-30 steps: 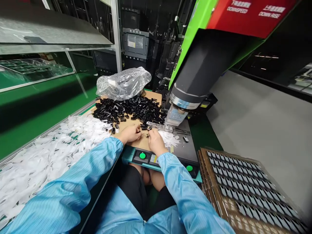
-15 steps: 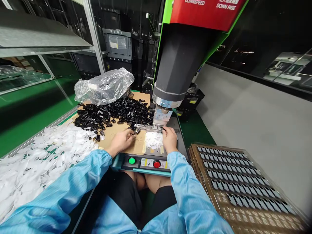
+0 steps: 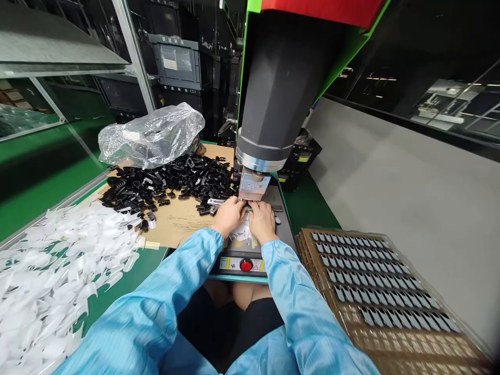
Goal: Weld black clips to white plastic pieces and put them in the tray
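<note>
My left hand point(image 3: 230, 215) and my right hand point(image 3: 263, 219) are side by side under the clear, plate-like tip point(image 3: 253, 186) of a black machine head point(image 3: 269, 94). Both have bent, closed fingers at the metal fixture point(image 3: 216, 201); my fingers hide most of what is between them. A small dark edge shows by the right fingertips. Small white film pieces point(image 3: 242, 230) lie on the machine base just below my hands. To the left, a heap of small black clip-like parts point(image 3: 183, 179) covers part of a cardboard sheet point(image 3: 177, 224).
White strips point(image 3: 66, 250) are spread over the left of the green table. A clear plastic bag point(image 3: 152, 135) lies behind the black parts. A red button point(image 3: 246, 265) is on the front panel. Stacked trays of grey-black parts point(image 3: 375, 276) stand right; dark crates point(image 3: 177, 62) rise behind.
My left hand has moved right from over the cardboard, where it held a small dark part, to the fixture beside my right hand. The view has shifted slightly; the green button is now covered.
</note>
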`<action>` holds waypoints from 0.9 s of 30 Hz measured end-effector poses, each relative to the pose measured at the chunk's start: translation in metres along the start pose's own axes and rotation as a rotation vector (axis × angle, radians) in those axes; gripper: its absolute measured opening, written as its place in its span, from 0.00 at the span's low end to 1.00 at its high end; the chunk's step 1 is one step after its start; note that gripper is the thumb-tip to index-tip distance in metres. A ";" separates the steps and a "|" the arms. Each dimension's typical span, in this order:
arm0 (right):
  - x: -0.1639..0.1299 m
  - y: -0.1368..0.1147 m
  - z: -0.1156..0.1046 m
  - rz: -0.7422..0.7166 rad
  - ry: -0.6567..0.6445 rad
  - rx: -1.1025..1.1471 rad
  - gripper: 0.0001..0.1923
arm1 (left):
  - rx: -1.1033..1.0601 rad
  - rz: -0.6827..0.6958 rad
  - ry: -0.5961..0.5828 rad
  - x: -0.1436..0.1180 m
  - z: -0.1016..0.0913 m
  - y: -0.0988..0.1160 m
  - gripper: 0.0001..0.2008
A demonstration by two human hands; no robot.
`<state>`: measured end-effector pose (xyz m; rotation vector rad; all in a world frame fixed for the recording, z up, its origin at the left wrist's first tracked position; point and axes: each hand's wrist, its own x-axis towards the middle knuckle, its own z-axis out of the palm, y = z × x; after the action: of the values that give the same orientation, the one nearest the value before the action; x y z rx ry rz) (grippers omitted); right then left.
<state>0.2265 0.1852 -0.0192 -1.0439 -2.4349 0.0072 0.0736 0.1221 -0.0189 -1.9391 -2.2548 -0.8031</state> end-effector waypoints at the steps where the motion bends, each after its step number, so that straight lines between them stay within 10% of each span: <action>1: 0.001 -0.001 -0.001 0.002 -0.006 0.002 0.22 | 0.031 0.007 -0.016 0.000 -0.002 0.001 0.15; 8: -0.018 0.007 -0.018 -0.002 0.077 0.176 0.26 | -0.004 0.015 -0.115 -0.019 -0.035 -0.006 0.28; 13: -0.098 0.041 -0.040 0.049 0.218 0.242 0.21 | -0.062 0.080 -0.201 -0.084 -0.067 -0.035 0.24; 19: -0.184 0.085 -0.043 0.037 0.090 0.114 0.28 | 0.056 0.158 -0.343 -0.153 -0.094 -0.056 0.30; 27: -0.180 0.124 -0.007 -0.074 0.108 0.034 0.33 | 0.193 0.183 -0.346 -0.146 -0.097 -0.061 0.36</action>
<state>0.4201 0.1488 -0.1152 -0.9157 -2.3660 -0.0316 0.0197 -0.0553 -0.0111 -2.2869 -2.1755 -0.2325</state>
